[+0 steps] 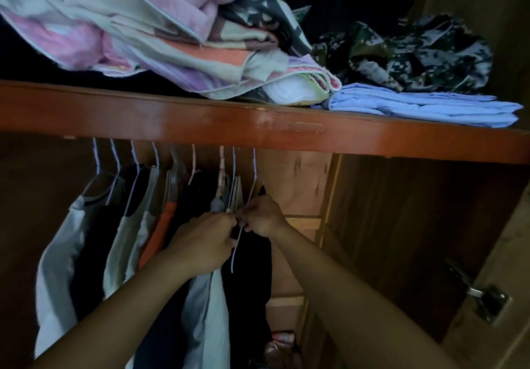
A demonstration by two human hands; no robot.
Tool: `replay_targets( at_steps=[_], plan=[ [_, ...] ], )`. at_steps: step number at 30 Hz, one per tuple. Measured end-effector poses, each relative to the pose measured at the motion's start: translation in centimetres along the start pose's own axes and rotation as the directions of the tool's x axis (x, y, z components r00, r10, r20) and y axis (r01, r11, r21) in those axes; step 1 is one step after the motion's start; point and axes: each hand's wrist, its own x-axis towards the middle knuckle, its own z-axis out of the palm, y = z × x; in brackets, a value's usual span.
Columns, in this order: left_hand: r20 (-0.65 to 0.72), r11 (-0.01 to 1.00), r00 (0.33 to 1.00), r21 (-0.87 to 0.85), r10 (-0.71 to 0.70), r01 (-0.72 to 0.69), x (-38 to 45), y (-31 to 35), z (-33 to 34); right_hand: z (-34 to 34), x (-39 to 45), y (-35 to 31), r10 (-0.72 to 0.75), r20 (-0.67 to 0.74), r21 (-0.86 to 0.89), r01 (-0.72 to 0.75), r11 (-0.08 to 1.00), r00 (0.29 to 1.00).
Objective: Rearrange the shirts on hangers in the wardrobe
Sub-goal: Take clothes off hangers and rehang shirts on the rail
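At the right end of the row under the shelf, a dark shirt is being gripped by the left hand and right hand, apparently so its hanger sits straight.

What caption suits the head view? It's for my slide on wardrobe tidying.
Both hands, left and right, grip a dark shirt on its hanger in the wardrobe.

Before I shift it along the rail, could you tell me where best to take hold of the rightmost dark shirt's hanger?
Probably grip the white hanger at its neck under the hook, reaching from the open right side; other shirts crowd its left.
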Motion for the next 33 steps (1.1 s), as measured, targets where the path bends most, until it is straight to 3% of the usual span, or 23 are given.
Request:
replay_targets(
  at_steps=[4, 13, 18, 22, 27, 33],
  plan=[
    [-0.006, 0.999, 1.000, -0.048, 0.005, -0.005, -0.6, -0.1, 0.2, -0.1, -0.3, -0.9, -0.030, -0.048, -0.198, 0.020, 0.980, 0.998],
    [-0.084, 0.995, 0.996, -0.087, 0.034, -0.041, -0.4, 0.2, -0.9, -4.3, -1.3, -1.3, 0.002, -0.171, -0.210, -0.039, 0.977, 0.985],
    [-0.096, 0.989, 0.994, -0.136, 0.041, -0.054, 0.2, 0.1, -0.4, -6.8, -3.1, -1.3, -0.024, -0.169, -0.289, -0.026, 0.957, 0.985],
    [-0.056, 0.983, 0.996, -0.169, 0.068, -0.077, 0.6, 0.0, 0.0, -8.6, -5.3, -0.1, 0.000, -0.138, -0.255, -0.035, 0.966, 0.990],
    [-0.076, 0.972, 0.991, -0.203, 0.107, -0.121, 1.1, 1.1, 0.8, -10.2, -8.9, 1.0, 0.023, -0.078, -0.337, -0.048, 0.940, 0.997],
    [-0.015, 0.965, 0.991, -0.227, 0.132, -0.132, 2.3, 3.7, 4.1, -10.6, -13.7, 3.3, 0.012, -0.198, -0.510, -0.114, 0.852, 0.980]
  ],
)
